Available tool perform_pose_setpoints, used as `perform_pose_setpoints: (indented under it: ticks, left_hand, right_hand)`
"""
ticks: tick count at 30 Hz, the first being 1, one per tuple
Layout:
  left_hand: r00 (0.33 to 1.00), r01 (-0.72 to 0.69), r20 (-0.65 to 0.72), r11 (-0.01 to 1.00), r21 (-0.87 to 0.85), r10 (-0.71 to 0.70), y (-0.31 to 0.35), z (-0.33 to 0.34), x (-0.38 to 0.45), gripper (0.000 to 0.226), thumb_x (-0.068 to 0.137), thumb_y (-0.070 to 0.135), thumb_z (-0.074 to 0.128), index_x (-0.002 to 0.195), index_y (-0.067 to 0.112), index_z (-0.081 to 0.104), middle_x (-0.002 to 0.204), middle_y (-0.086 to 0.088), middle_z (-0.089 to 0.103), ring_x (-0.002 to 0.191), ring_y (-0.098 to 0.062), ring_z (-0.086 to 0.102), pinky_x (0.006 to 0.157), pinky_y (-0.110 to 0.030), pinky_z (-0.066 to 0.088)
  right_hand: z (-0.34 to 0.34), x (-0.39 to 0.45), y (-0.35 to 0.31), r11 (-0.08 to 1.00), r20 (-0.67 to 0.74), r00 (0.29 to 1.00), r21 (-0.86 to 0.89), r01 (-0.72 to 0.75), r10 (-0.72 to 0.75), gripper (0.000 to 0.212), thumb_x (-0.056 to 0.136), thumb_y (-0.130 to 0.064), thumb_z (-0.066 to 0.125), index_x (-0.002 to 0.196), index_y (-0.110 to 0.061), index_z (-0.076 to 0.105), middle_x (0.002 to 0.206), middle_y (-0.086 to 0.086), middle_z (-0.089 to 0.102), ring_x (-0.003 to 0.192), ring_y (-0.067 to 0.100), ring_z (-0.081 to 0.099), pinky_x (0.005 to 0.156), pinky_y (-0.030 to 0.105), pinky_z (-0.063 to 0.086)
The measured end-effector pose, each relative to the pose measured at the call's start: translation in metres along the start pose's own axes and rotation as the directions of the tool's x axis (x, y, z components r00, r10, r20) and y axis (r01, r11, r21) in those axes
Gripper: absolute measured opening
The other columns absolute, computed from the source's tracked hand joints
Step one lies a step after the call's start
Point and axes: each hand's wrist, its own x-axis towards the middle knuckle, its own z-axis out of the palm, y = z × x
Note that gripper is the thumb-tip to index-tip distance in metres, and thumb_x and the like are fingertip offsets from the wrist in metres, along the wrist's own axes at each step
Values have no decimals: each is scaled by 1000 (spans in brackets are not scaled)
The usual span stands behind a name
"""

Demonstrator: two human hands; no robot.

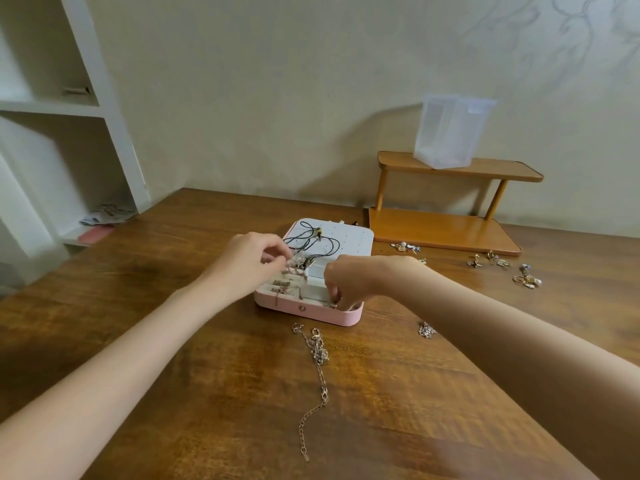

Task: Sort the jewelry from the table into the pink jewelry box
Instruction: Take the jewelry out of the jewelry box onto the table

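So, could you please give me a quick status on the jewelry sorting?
Left hand pinching a small piece over the open pink box. Right hand fingers down in its front right compartment. Gold chain and earrings still on the table. Nothing blocking.

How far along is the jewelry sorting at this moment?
Partly done. The open pink jewelry box already holds a black cord necklace and small pieces in its left slots. The left hand pinches a pale chain over the box; the right hand works at the front right compartment. Left: gold chains in front, earrings and rings to the right.
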Motion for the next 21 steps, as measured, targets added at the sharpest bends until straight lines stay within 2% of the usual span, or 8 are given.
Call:
perform_pose_setpoints:
  ticks: [2, 5, 7, 10, 13, 15, 17, 21]
  left_hand:
    - [1000, 2, -4, 997, 72, -2, -8, 3, 13, 30, 92, 13, 54, 121, 19, 58, 122, 4, 58, 104, -8, 55, 82, -17, 46]
    - [977, -64, 209, 985, 161, 29, -15, 16, 28, 56, 92, 20, 56, 142, 29, 34, 149, 1, 32, 134, -17, 35, 109, -33, 31]
    - [952, -89, 304, 975, 204, 23, -15, 26, 37, 62, 93, 28, 54, 145, 38, 22, 156, 1, 15, 142, -23, 18, 114, -41, 19]
    - [954, -77, 300, 953, 292, -15, -11, 38, 52, 63, 93, 37, 51, 146, 40, 17, 158, -2, 7, 142, -31, 14, 113, -45, 17]
    - [970, -91, 242, 942, 322, 11, -4, 49, 60, 52, 92, 30, 56, 141, 27, 39, 150, -4, 32, 136, -29, 31, 109, -41, 28]
    - [990, -89, 135, 954, 288, 51, -2, 53, 61, 34, 91, 22, 57, 125, 18, 58, 130, -6, 56, 120, -27, 51, 96, -37, 43]
    - [997, -66, 53, 964, 257, 54, 0, 53, 60, 26, 91, 16, 57, 116, 14, 65, 117, -6, 64, 108, -25, 58, 88, -34, 46]
    - [1000, 8, -14, 990, 143, -7, 0, 50, 66, 19, 87, 8, 61, 105, 10, 69, 109, -6, 67, 100, -21, 60, 81, -26, 45]
  right_hand:
    - [-2, 0, 0, 999, 11, 998, 0, 54, -54, 29, 87, -10, 60, 116, -10, 60, 107, 6, 63, 87, 18, 51, 74, 26, 43]
    - [1, 0, 0, 987, -32, 988, -53, 150, -152, 36, 87, -4, 58, 120, -18, 57, 107, 3, 60, 85, 13, 45, 66, 23, 37]
    - [5, 1, 2, 973, -75, 975, -120, 198, -208, 29, 88, -3, 56, 114, -15, 61, 106, 4, 59, 83, 13, 44, 56, 19, 33]
    - [7, 0, 5, 963, -99, 963, -128, 237, -250, 22, 89, -3, 54, 107, -12, 62, 103, 5, 62, 80, 12, 44, 55, 17, 31]
    - [5, 3, 5, 961, -56, 965, -120, 247, -255, 21, 89, -2, 52, 107, -11, 61, 102, 5, 63, 83, 14, 47, 62, 19, 33]
    - [2, 4, 5, 961, -26, 967, -126, 246, -252, 23, 90, -3, 52, 110, -11, 60, 101, 4, 63, 86, 15, 51, 63, 19, 35]
    - [2, 3, 7, 963, -25, 967, -106, 248, -252, 25, 90, -5, 53, 113, -11, 60, 102, 5, 63, 87, 15, 53, 66, 21, 38]
    - [6, -4, 13, 963, -73, 961, -61, 263, -267, 34, 89, -2, 55, 121, -15, 56, 111, 6, 53, 89, 14, 48, 70, 26, 44]
